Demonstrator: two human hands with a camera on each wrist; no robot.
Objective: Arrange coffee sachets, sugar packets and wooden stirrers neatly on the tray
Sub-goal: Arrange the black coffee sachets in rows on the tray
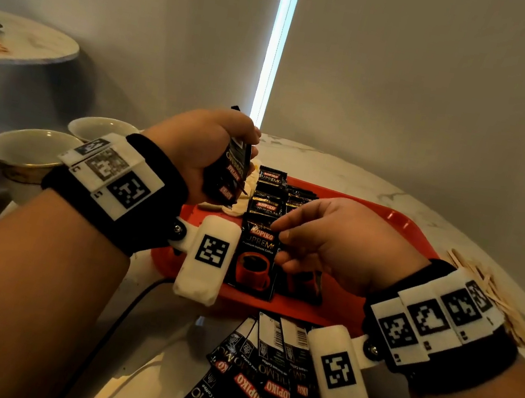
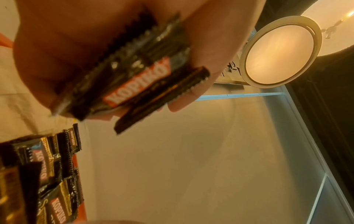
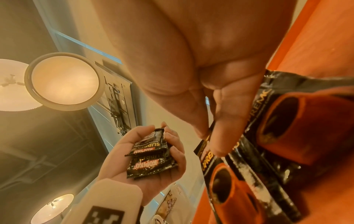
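A red tray (image 1: 388, 227) lies on the marble table. Black Kopiko coffee sachets (image 1: 268, 199) lie on it in an overlapping row. Pale sugar packets (image 1: 235, 210) lie at the tray's left, partly hidden by my left hand. That left hand (image 1: 240, 157) hovers above the tray's left side and grips a bundle of sachets (image 2: 134, 75). My right hand (image 3: 209, 141) is down on the tray, thumb and forefinger pinching the top edge of the nearest sachet (image 1: 256, 260). Wooden stirrers (image 1: 494, 300) are heaped on the table to the right of the tray.
A loose pile of sachets (image 1: 258, 382) lies on the table in front of the tray. Two pale bowls (image 1: 29, 149) stand off to the left. A dark cable (image 1: 115, 323) runs along the table's left edge. A second round table (image 1: 29, 45) is at far left.
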